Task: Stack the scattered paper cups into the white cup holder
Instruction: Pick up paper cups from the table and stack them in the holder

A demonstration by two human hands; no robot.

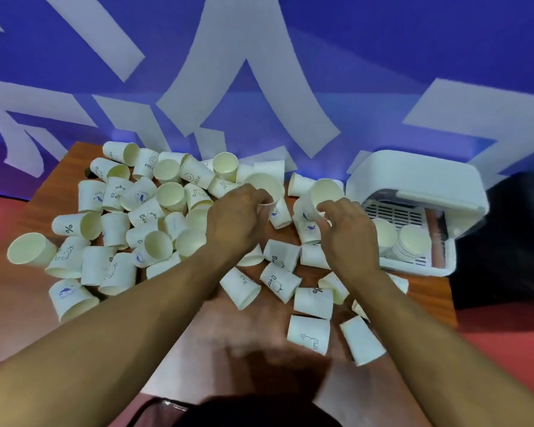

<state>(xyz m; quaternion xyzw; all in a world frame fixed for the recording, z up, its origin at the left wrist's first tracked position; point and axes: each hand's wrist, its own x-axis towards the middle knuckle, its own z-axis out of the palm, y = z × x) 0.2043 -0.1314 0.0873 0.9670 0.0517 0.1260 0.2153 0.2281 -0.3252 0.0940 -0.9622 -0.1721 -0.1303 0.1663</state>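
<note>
both hands are in the thick of it now. the left hand point(235, 217) has its fingers curled round the rim of an upright paper cup point(264, 188), mouth open toward us, while the right hand point(349, 229) is closed on a second cup point(321, 195), thumb hooked at the lip and fingers wrapped down the wall. the two cups sit near each other, apart for now, right over the middle of the wooden bench point(74, 158).

all around them, the scattered cups point(111, 229) lie every which way, most tipped on their sides, a thick heap to the left and a looser spread toward the near edge. off to the right stands the white cup holder point(420, 186), lid raised, with a couple of nested stacks point(407, 245) already lying in its tray.

these look like thin, feather-light paper, so they should lift with no effort but will dent if squeezed mid-wall. the rolled rim is the stiff part, the sensible place to pinch. my read is that one cup goes into the other next, and mouths need lining up squarely or the walls will crease. a careless sweep could send neighbours rolling off the bench.
</note>
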